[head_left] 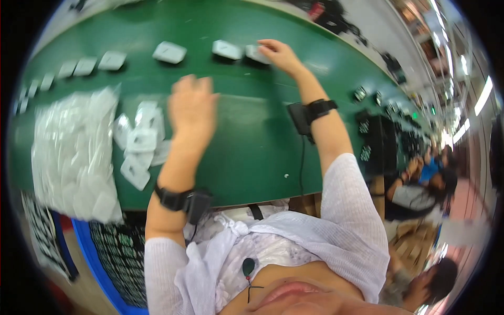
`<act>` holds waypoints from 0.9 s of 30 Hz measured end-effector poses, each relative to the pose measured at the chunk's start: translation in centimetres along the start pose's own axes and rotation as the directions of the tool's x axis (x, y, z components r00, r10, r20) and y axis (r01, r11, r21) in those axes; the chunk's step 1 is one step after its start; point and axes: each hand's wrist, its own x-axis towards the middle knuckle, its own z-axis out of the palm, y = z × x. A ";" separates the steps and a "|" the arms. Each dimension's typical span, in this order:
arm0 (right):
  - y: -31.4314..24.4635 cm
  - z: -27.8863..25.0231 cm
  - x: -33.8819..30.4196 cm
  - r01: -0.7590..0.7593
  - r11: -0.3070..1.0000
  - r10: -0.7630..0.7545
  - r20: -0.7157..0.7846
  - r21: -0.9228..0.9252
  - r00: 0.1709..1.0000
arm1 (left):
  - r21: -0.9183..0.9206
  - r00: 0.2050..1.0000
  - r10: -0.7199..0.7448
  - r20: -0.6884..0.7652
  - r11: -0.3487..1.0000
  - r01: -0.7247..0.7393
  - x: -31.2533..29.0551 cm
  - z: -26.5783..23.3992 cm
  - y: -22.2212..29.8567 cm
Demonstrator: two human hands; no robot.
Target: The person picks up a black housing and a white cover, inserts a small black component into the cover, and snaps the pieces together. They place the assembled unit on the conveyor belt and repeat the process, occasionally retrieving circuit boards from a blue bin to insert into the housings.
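Note:
My right hand (283, 56) reaches to the far side of the green table, its fingers pinching the right end of a small white plastic housing (255, 54). Just left of it stands a similar white housing (227, 50), apart from the hand. Blurred by motion, my left hand (193, 107) hovers over the table with fingers stretched out and nothing visible in them. Another white housing (169, 52) lies beyond its fingertips. Beside my left forearm is a loose pile of translucent white plastic pieces (142, 140).
A large clear bag (76, 157) full of white pieces hangs over the table's near left edge. More white housings (112, 60) line the far left. Black trays (375, 142) with small round parts stand at right. A blue-rimmed crate (84, 241) sits below. Co-workers (420, 194) sit at right.

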 end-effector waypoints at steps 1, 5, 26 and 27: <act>-0.5 0.8 -0.7 0.006 1.000 -0.006 -0.085 0.003 0.996 | 0.121 0.998 0.028 -0.055 0.992 -0.021 -0.4 0.4 -2.4; -1.2 -1.5 -5.6 0.126 0.976 -0.164 -0.218 -0.178 0.962 | 0.297 0.934 -0.272 0.233 0.934 0.198 -0.4 -2.1 -8.0; 9.9 -16.2 -21.2 -0.532 0.804 0.230 -0.686 -0.266 0.690 | -0.100 0.941 0.262 0.215 0.964 -0.246 -1.1 1.8 -3.3; 8.6 -15.8 -20.8 -0.419 0.901 0.268 -0.610 -0.115 0.746 | -0.173 0.926 0.328 0.188 0.939 -0.298 -1.3 2.0 -2.0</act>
